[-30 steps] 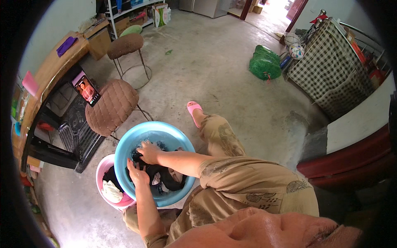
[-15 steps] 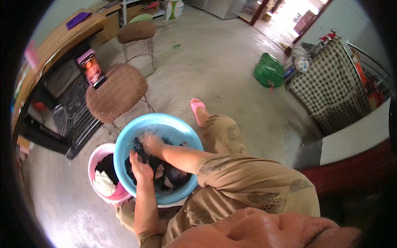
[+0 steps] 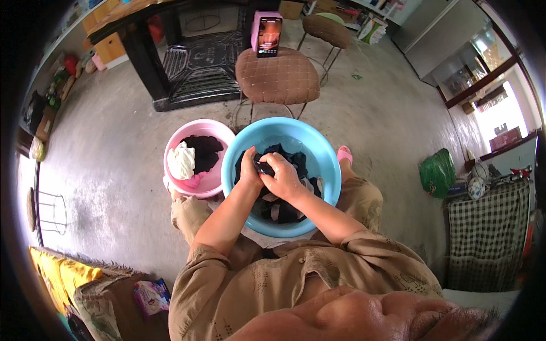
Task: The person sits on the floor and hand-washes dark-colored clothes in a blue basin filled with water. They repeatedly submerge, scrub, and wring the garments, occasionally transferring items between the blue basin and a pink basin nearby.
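A light blue basin [image 3: 331, 165] of water stands on the floor between my legs, with wet dark clothes [image 3: 293, 158] in it and some paler pieces among them. Over its left half, my left hand [image 3: 249, 169] and my right hand [image 3: 282, 177] are close together. Both are closed on a bunched piece of dark cloth [image 3: 263, 167], which my fingers partly cover. To the left, touching or nearly touching the blue basin, is a smaller pink basin [image 3: 211, 183]. It holds a black cloth [image 3: 203, 152] and a white cloth [image 3: 181, 161].
Beyond the basins stands a brown cushioned stool [image 3: 277, 77] with a phone [image 3: 269, 37] propped on it. A second stool [image 3: 326, 30] is behind it. A black metal stand [image 3: 199, 65] is at far left, a green bag [image 3: 437, 173] and checked cloth [image 3: 486, 227] at right.
The view has swung round, so the basins sit nearer the middle. My right hand, blurred low in the basin before, is now raised beside my left, both gripping dark cloth.
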